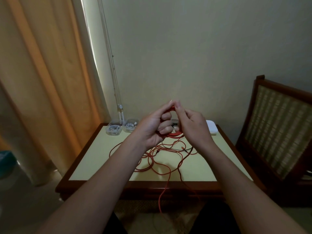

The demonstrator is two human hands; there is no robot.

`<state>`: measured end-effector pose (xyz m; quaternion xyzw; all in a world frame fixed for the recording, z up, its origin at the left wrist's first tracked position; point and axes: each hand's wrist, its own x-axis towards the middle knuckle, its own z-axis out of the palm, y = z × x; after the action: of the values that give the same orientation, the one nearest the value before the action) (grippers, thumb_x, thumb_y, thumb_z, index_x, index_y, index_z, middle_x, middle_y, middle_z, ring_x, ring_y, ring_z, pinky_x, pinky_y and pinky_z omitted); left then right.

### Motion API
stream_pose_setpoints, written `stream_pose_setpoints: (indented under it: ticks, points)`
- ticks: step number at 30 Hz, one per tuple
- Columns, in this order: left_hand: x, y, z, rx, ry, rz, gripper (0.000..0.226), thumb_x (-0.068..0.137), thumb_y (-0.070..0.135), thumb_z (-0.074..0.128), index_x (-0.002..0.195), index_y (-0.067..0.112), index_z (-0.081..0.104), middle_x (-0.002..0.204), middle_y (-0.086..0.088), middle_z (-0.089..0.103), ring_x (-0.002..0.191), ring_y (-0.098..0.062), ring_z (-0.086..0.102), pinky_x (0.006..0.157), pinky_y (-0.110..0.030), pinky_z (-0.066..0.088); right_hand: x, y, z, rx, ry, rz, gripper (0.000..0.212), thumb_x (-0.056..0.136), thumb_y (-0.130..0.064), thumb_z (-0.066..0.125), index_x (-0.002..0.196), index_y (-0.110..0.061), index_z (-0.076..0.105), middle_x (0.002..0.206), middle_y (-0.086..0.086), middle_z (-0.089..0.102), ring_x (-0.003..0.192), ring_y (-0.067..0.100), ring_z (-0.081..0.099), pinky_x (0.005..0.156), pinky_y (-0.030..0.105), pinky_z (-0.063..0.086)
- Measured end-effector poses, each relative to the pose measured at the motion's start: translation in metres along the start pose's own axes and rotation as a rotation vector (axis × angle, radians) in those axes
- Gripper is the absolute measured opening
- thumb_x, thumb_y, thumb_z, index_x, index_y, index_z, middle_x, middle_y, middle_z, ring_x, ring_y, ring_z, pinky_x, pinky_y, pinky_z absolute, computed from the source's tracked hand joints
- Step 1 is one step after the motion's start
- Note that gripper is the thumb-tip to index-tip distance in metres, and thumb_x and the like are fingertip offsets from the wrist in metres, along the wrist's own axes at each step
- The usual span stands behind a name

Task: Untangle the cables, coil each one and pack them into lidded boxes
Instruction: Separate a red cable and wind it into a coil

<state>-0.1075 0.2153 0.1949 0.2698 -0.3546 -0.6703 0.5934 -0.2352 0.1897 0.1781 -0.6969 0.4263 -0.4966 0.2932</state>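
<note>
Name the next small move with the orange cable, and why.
Probably draw more slack with the right hand and lay another loop onto the coil the left hand grips: much orange cable lies loose on the table and hangs off it.

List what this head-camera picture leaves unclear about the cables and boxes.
Head view, orange coil: mostly hidden by the left hand and right hand.
Head view, white container: half covered by the right hand; lid or box unclear.
Head view, clear boxes: white cables inside too small to count.
Head view, loose orange cable: its end lost in shadow below the table.
</note>
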Motion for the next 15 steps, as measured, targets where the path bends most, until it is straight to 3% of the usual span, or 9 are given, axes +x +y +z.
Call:
stream_pose_setpoints:
  ticks: [3,6,11,15]
  points:
    - [0.0,-0.005,0.002,0.066,0.035,0.02,0.019,0.1,0.033,0.053,0.103,0.017,0.063,0.053,0.007,0.035,0.038,-0.003,0.03,0.037,-0.014,0.023,0.002,0.006,0.002,-0.006,0.045,-0.03,0.07,0.098,-0.065,0.042,0.082,-0.002,0.065,0.061,0.009,0.054,0.058,0.014,0.048,0.057,0.04,0.043]
    - [0.002,-0.009,0.004,0.025,0.038,0.013,0.028,0.104,0.038,0.046,0.105,0.017,0.063,0.05,0.007,0.03,0.034,-0.002,0.026,0.034,-0.015,0.022,0.002,0.007,0.004,-0.002,0.093,-0.057,0.055,0.102,-0.059,0.043,0.089,-0.016,0.075,0.062,0.01,0.06,0.058,0.013,0.05,0.056,0.034,0.041]
    - [0.005,-0.013,0.004,-0.198,-0.026,-0.049,0.033,0.106,0.035,0.038,0.098,0.014,0.061,0.042,0.008,0.026,0.026,-0.003,0.022,0.026,-0.016,0.014,-0.001,0.004,0.008,0.004,0.19,-0.057,0.056,0.104,-0.048,0.048,0.064,-0.011,0.057,0.052,-0.006,0.041,0.051,0.005,0.037,0.051,0.027,0.03]
    - [0.004,-0.012,0.006,-0.187,-0.011,-0.03,0.032,0.107,0.03,0.037,0.104,0.012,0.063,0.042,0.008,0.025,0.026,-0.003,0.02,0.025,-0.015,0.014,0.001,0.007,0.009,0.011,0.171,-0.057,0.065,0.102,-0.054,0.046,0.072,0.003,0.057,0.057,0.002,0.043,0.056,0.01,0.039,0.053,0.035,0.033]
